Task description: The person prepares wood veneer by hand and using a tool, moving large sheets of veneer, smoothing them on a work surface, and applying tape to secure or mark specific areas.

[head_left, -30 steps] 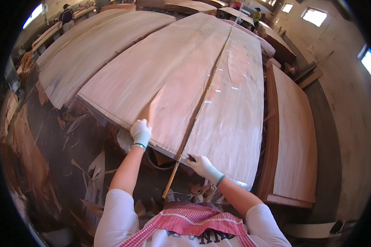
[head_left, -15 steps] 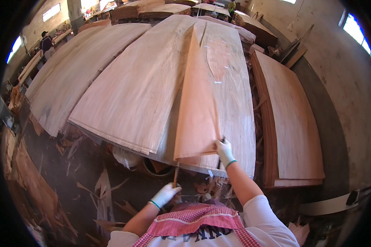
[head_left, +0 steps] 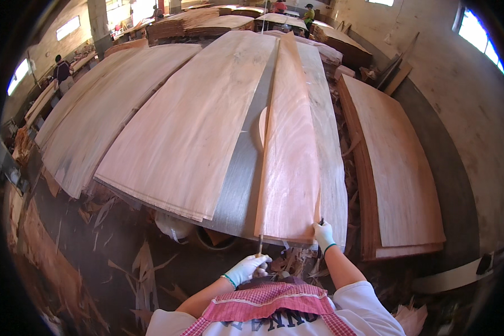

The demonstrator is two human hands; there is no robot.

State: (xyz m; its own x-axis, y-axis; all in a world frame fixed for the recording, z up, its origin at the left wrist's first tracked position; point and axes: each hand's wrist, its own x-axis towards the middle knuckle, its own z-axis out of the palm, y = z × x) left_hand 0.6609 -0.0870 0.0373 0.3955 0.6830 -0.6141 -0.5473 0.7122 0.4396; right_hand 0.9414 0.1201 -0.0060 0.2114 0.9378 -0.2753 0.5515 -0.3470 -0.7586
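- Dark workshop floor [head_left: 84,241], strewn with veneer scraps [head_left: 144,269], was seen at the lower left.
- Beyond it, pale sheets were laid in a long stack [head_left: 117,101].
- Next, a broad veneer sheet [head_left: 179,134] was spread flat on the bench [head_left: 236,190], whose grey top was bared along the sheet's right edge.
- By the left hand [head_left: 246,271], gloved, the near end of a thin rod [head_left: 260,246] was held, the grip closed around it just beyond the bench.
- Over the right part of the bench, a pinkish veneer sheet [head_left: 288,162] was stretched lengthwise, its left edge raised.
- At that sheet's near right corner, its edge was pinched in the grip of the right hand [head_left: 323,238]; a small dark tool [head_left: 321,222] was also held there.
- An even, low pull by both hands was judged best, as thin veneer could be split by twisting; the tool's tip was best kept clear of the surface.
- Farthest right, another stack [head_left: 403,162] was left untouched.
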